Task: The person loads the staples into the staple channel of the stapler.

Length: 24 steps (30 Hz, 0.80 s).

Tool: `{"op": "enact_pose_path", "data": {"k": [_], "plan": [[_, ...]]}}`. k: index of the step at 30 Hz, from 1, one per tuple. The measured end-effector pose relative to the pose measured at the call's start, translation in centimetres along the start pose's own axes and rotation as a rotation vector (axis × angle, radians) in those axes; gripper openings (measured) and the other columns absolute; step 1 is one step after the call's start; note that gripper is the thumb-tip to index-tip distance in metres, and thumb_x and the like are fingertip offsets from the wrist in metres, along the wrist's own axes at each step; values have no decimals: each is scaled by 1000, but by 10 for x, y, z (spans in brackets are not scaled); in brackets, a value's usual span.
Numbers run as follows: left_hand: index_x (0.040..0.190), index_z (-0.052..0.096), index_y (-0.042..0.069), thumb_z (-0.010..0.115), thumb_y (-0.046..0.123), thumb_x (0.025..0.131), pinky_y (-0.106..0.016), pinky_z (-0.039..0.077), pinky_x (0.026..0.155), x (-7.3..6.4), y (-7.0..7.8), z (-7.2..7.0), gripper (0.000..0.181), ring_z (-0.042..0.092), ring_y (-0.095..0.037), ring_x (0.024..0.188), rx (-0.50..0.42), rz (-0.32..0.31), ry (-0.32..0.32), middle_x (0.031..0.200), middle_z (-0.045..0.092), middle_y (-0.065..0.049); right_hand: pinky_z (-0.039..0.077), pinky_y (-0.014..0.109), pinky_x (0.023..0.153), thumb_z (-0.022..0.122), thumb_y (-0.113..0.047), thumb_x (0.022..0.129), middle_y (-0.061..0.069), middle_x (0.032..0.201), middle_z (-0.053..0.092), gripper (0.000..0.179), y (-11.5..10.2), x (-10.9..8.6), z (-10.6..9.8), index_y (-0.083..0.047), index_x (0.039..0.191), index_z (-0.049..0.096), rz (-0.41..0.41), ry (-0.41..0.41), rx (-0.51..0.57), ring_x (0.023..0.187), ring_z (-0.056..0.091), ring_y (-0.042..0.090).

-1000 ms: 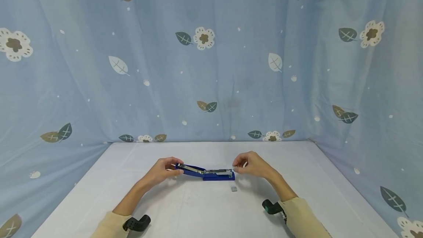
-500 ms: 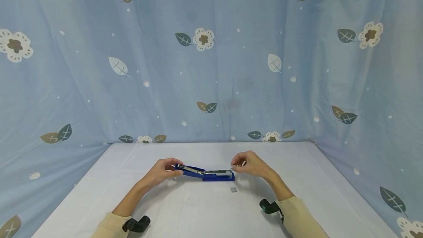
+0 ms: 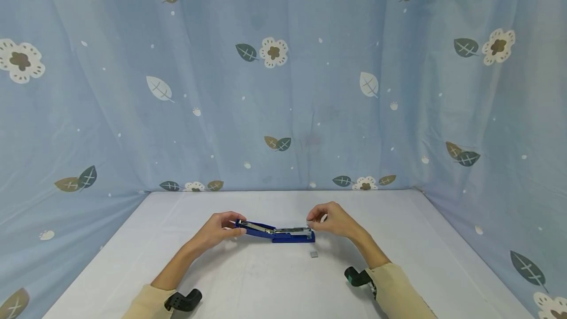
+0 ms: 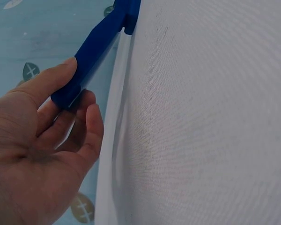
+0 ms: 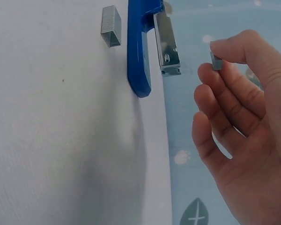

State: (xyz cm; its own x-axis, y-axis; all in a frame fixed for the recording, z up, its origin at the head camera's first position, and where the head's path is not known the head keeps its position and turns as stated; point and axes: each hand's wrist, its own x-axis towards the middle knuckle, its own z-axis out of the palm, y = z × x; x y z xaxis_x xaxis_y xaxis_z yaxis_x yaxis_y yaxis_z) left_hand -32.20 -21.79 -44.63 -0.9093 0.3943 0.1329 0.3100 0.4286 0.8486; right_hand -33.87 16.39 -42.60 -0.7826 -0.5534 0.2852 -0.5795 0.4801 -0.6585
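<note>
A blue stapler (image 3: 293,239) lies opened out on the white table, its top arm swung far back to the left. My left hand (image 3: 217,229) grips the end of that top arm; in the left wrist view the thumb presses on the blue arm (image 4: 96,47) with fingers beneath. My right hand (image 3: 334,219) pinches a small strip of staples (image 5: 216,61) between thumb and index finger, just above the right end of the stapler. In the right wrist view the strip is beside the metal magazine (image 5: 167,44), apart from it.
Another block of staples (image 5: 111,26) rests on the table (image 3: 248,279) in front of the stapler's right end. A blue patterned curtain (image 3: 283,87) hangs behind the table and along both sides. Black wrist cameras (image 3: 183,300) sit on both sleeves.
My right hand has shifted slightly left with the strip of staples, closer over the stapler's right end. The left hand and the stapler have stayed in place.
</note>
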Motion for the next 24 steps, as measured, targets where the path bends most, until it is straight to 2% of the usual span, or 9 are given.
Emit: {"op": "enact_pose_path", "data": {"k": [11,24], "plan": [[121,65,10,76,28,86,-26,52,73,0,2,0,40,65,-20,98,18,-17,3,114,69,-11,51,24,69,74,-22,87,-7,83,69,7,1,2,3,-17,92,73,47,-7,-7,77,62,8],[120,66,10,76,27,86,-25,51,73,1,-1,0,39,66,-20,98,25,-12,8,115,69,-12,51,24,70,74,-17,85,-5,85,70,9,0,4,8,-14,94,73,38,-19,-1,79,62,8]]}}
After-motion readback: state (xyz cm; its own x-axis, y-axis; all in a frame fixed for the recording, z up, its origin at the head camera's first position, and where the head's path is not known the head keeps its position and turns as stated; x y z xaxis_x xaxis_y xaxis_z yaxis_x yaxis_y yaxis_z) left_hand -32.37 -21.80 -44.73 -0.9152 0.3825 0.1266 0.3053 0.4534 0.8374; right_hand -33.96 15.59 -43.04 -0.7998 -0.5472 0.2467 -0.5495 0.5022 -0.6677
